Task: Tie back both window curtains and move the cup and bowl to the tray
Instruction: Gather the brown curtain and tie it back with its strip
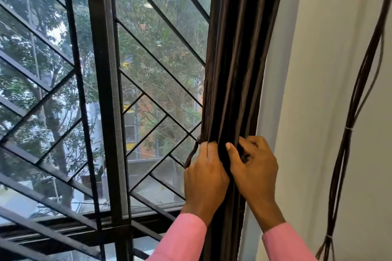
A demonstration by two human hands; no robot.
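Note:
A dark brown curtain (pixel 237 59) hangs bunched into a narrow column at the right side of the window. My left hand (pixel 204 176) grips the bunch from the left, fingers curled around its folds. My right hand (pixel 253 165) clasps it from the right at the same height, thumb pressed on the front. A thin dark tie strap (pixel 192 155) sticks out to the left just beside my left hand. Both sleeves are pink. No cup, bowl or tray is in view.
The window (pixel 106 91) has a black frame, a diagonal metal grille and a mesh screen, with trees and buildings outside. A pale wall (pixel 318 91) lies right of the curtain. A bundle of dark cables (pixel 347 123) hangs down the wall at the far right.

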